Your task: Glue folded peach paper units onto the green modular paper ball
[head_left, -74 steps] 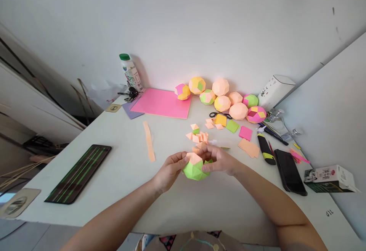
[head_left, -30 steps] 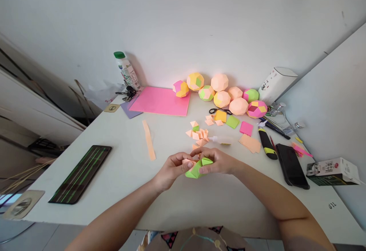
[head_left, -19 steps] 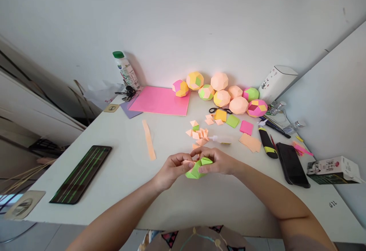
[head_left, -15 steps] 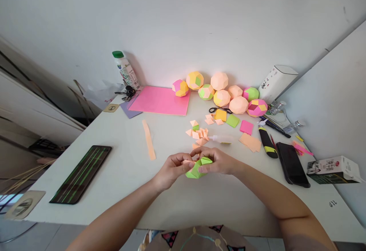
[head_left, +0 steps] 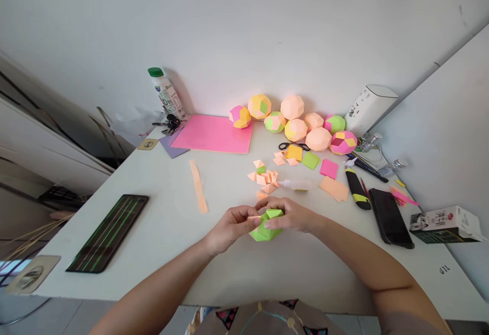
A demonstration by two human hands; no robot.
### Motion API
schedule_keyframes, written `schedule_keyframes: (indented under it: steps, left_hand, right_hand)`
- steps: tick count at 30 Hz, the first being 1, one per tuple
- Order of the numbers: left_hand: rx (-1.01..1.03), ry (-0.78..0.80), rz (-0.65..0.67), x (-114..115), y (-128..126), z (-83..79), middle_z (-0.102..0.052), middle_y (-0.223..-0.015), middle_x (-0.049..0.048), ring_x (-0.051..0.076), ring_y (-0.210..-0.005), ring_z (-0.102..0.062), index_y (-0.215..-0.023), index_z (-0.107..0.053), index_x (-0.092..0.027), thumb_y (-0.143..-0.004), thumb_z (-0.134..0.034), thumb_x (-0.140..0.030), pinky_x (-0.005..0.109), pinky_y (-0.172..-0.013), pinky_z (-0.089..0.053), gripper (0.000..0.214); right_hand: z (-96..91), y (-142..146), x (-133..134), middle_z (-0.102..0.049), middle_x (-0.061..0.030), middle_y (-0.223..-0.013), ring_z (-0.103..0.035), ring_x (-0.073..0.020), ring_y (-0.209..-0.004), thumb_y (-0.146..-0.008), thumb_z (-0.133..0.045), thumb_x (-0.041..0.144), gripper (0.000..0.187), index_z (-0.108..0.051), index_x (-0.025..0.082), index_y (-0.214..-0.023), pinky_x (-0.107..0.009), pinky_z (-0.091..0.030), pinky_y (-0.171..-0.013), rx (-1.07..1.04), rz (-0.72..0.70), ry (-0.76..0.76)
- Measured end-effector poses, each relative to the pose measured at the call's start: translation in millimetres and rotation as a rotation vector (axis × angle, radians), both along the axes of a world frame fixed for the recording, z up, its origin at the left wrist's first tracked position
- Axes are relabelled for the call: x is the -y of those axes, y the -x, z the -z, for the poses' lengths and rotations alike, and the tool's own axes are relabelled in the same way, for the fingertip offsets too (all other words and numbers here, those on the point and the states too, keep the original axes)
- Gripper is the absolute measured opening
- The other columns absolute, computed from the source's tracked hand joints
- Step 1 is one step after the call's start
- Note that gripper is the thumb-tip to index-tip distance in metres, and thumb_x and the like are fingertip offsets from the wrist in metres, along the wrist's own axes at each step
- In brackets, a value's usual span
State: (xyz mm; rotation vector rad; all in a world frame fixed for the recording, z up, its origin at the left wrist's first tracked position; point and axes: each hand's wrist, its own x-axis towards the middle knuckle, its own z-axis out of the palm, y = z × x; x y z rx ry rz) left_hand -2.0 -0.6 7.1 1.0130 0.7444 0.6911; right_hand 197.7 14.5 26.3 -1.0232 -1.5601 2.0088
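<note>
Between my two hands is a green folded-paper model [head_left: 263, 231], faceted and with a little peach paper showing at its left side. My left hand [head_left: 234, 226] pinches its left edge with thumb and fingers. Around its right and top side my right hand [head_left: 289, 215] is closed, thumb on the green face. The model's far side is hidden by my fingers. Just beyond my hands lie several small peach folded paper units [head_left: 268, 178], one green unit [head_left: 261, 170] among them, and a small clear glue bottle [head_left: 294, 185] on its side.
Finished faceted paper balls [head_left: 295, 130] line the wall. Paper squares [head_left: 310, 160], scissors [head_left: 283, 146], a cutter [head_left: 357, 188] and a phone [head_left: 391, 218] lie to the right. Leftward are a peach strip [head_left: 198, 186], a pink sheet [head_left: 214, 134], a dark striped panel [head_left: 108, 233] and a bottle [head_left: 167, 93].
The green model has turned slightly in my hands, showing more of its green front and less peach. Both hands keep nearly the same place.
</note>
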Motion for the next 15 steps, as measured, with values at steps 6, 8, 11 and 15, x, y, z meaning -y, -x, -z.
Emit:
schedule_keyframes:
  steps: [6, 8, 11, 15]
  left_hand:
    - [0.031, 0.014, 0.045, -2.1, 0.3, 1.1, -0.056, -0.062, 0.0002, 0.012, -0.061, -0.05, -0.062, -0.062, -0.014, -0.071, -0.071, -0.033, 0.026, -0.06, -0.039, 0.024]
    - [0.031, 0.028, 0.054, -2.5, 0.8, 1.2, -0.056, -0.061, 0.0004, 0.012, -0.06, -0.049, -0.06, -0.062, -0.013, -0.069, -0.072, -0.032, 0.026, -0.059, -0.038, 0.023]
    - [0.003, 0.043, 0.045, -2.5, 1.3, 1.4, -0.054, -0.061, 0.0005, 0.012, -0.061, -0.048, -0.059, -0.062, -0.013, -0.068, -0.073, -0.032, 0.025, -0.059, -0.037, 0.023]
    - [-0.035, 0.031, 0.034, -1.6, 0.8, 2.5, -0.052, -0.061, 0.0001, 0.012, -0.062, -0.046, -0.061, -0.06, -0.014, -0.072, -0.069, -0.036, 0.026, -0.059, -0.036, 0.026]
  right_hand:
    - [1.7, 1.0, 1.2, -0.049, -0.0053, -0.117, -0.055, -0.0184, -0.093, -0.065, -0.071, 0.026, 0.017, -0.058, 0.017, -0.07, -0.03, -0.045, -0.073, 0.035, -0.007, 0.0]
    - [1.8, 1.5, 1.3, -0.049, -0.0051, -0.117, -0.054, -0.0185, -0.093, -0.064, -0.072, 0.025, 0.017, -0.059, 0.017, -0.071, -0.03, -0.045, -0.073, 0.049, -0.012, 0.011]
    - [3.1, 1.8, 1.3, -0.05, -0.0048, -0.118, -0.054, -0.0189, -0.094, -0.064, -0.072, 0.026, 0.017, -0.059, 0.017, -0.072, -0.03, -0.044, -0.074, 0.062, -0.004, 0.031]
    - [7.0, 1.7, 1.4, -0.051, -0.0037, -0.119, -0.055, -0.0186, -0.092, -0.064, -0.072, 0.028, 0.019, -0.06, 0.017, -0.073, -0.03, -0.043, -0.073, 0.058, 0.024, 0.067]
